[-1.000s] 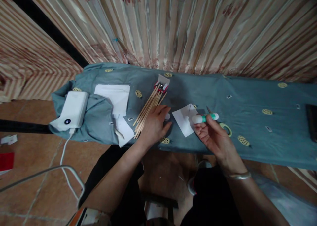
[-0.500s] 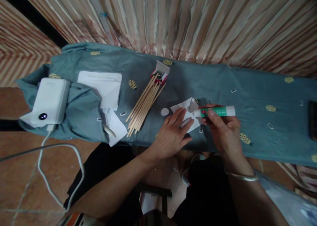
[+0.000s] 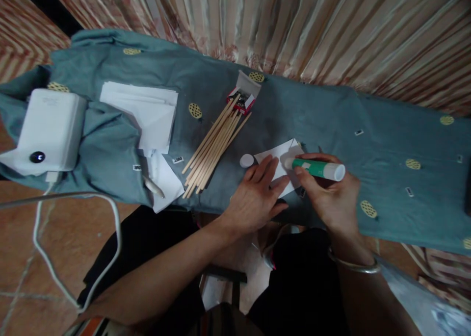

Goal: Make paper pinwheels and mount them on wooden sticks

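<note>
My right hand (image 3: pixel 329 191) is closed around a green and white glue stick (image 3: pixel 316 169), tilted with its tip at the white paper (image 3: pixel 283 152). Flat on the left part of that paper lies my left hand (image 3: pixel 255 191), fingers spread and pressing it to the cloth. A round white cap (image 3: pixel 246 160) rests just left of the paper, close to the left fingertips. Part of the paper is hidden beneath my fingers.
Thin wooden sticks (image 3: pixel 213 152) lie left of my hands, their far ends at an open red box (image 3: pixel 243 93) of small metal pieces. White sheets (image 3: pixel 154 115), a pen-like object (image 3: pixel 153 186) and a white power bank (image 3: pixel 51 130) with a cable (image 3: pixel 117 223) are farther left on the tablecloth (image 3: pixel 331 115).
The glue stick has tilted, its rear end now facing more towards me, and its tip stays at the paper. My left hand keeps its place. The whole view has shifted slightly.
</note>
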The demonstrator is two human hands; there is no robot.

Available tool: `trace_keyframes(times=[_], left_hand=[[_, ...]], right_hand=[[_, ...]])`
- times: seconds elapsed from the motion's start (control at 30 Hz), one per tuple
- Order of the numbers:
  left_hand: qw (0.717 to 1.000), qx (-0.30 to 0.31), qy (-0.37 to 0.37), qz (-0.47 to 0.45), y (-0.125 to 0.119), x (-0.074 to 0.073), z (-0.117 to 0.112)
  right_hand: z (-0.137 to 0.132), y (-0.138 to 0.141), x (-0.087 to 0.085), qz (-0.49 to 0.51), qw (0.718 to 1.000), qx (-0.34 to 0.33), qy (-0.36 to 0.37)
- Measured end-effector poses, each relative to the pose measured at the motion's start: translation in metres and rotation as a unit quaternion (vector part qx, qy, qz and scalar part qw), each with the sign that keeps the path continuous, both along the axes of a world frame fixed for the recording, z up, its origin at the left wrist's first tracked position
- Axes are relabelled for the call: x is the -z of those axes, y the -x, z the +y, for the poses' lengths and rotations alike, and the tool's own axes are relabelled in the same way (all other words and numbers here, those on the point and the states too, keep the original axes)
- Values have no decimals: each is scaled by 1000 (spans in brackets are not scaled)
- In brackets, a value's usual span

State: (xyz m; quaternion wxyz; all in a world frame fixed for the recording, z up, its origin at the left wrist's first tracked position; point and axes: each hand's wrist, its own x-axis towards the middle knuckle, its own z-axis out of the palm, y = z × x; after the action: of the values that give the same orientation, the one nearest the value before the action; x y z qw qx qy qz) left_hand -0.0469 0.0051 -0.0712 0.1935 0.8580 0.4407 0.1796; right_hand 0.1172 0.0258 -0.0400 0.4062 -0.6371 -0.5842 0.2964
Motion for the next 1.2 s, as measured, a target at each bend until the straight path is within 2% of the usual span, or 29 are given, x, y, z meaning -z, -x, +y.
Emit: trace_keyframes(times=[0.27, 0.5, 0.93, 1.2], left_hand=[[1000, 5, -2, -8, 0, 0, 0], [1000, -1, 7, -29, -1, 3, -2], [998, -19, 18, -57, -1, 2, -3], [1000, -11, -4, -5, -2, 2, -3]], right_hand=[[2, -5, 10, -37, 999, -6, 8], [4, -2, 9, -104, 994, -9, 18], [7, -3, 9, -149, 988, -40, 21], [7, -1, 6, -171, 984, -49, 15]])
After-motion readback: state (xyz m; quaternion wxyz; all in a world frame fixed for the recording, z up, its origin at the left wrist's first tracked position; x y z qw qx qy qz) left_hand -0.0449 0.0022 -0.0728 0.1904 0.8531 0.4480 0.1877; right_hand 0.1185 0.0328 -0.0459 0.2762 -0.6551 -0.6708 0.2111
